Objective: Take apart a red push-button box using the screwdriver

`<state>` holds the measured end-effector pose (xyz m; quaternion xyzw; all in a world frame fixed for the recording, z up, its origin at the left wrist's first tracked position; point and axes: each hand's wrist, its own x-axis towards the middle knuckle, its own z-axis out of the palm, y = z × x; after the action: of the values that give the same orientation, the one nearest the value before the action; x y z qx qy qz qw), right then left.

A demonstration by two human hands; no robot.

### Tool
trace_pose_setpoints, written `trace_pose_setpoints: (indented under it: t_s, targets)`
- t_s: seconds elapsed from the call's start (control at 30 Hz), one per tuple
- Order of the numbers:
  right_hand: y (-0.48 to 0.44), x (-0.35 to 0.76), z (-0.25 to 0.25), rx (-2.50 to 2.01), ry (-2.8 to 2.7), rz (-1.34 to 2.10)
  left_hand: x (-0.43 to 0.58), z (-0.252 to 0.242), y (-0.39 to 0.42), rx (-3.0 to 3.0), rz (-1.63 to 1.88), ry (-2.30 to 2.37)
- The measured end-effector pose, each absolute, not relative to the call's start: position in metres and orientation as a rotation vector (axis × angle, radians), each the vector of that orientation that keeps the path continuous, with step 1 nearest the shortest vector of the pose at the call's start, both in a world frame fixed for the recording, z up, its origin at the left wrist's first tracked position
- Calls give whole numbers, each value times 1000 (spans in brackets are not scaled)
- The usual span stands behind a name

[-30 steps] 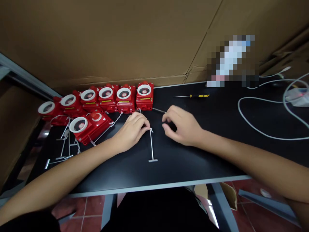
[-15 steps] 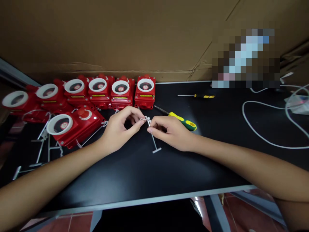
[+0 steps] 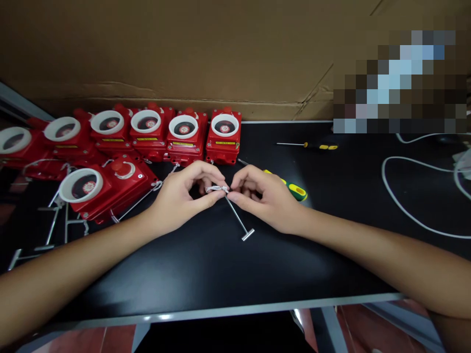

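My left hand (image 3: pixel 184 196) is closed in a pinch, a loop of thin white cord (image 3: pixel 215 188) between its thumb and fingers. Opposite it, my right hand (image 3: pixel 267 200) pinches at the knotted end of the same cord; the fingertips of both hands nearly meet there. From this knot a slim T-shaped metal hammer (image 3: pixel 238 217) slants down to the right, its short crosspiece low over the black table. Exactly how the cord runs around the rod is hidden by the fingertips. Left of my left hand lies a red alarm box (image 3: pixel 121 191) with a white ring and a red button.
Several similar red boxes (image 3: pixel 186 144) line the back left. More T-shaped hammers (image 3: pixel 53 225) lie at left. A green-yellow screwdriver (image 3: pixel 297 191) rests behind my right hand, a thinner screwdriver (image 3: pixel 312 145) farther back. A white cable (image 3: pixel 390 208) curves at right; cardboard (image 3: pixel 184 54) stands behind the table.
Both hands stay together at the cord. More of the cord loop now shows inside my left hand, and the hammer slants farther right. The view has shifted slightly.
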<state>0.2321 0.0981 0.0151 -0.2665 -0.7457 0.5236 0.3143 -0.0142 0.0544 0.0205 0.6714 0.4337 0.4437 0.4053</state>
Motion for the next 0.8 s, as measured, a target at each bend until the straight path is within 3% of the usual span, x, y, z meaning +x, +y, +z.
trace_pose_setpoints:
  t_s: [0.47,0.8]
  targets:
    - [101,231,12,-596,-2005,1289,-17,20,57,1689,1011,1123]
    - [102,231,5,-431,-2198,600,-15,17,58,1575,1013,1218]
